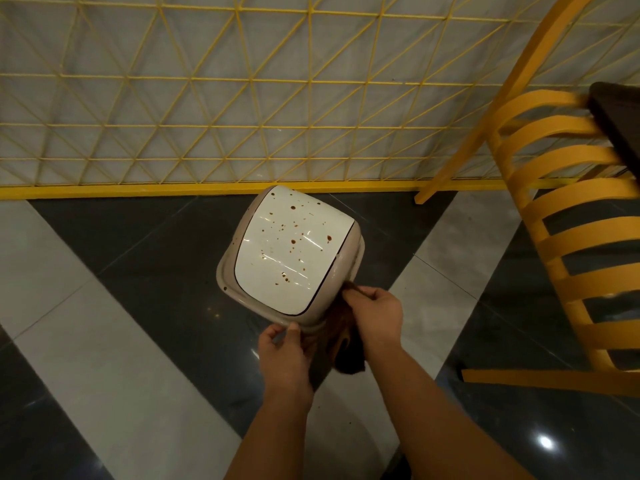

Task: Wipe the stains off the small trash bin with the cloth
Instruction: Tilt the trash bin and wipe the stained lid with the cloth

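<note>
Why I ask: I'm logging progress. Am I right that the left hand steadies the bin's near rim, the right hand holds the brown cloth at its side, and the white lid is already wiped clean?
Not quite. The head view shows the white lid still speckled with brown stains. The rest holds: the left hand steadies the bin's near rim and the right hand holds the brown cloth at its side.

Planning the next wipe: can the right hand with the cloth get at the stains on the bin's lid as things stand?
Probably yes. The right hand holds the cloth at the bin's near corner, and nothing lies over the spotted lid. The left hand grips the near rim, clear of the lid.
</note>
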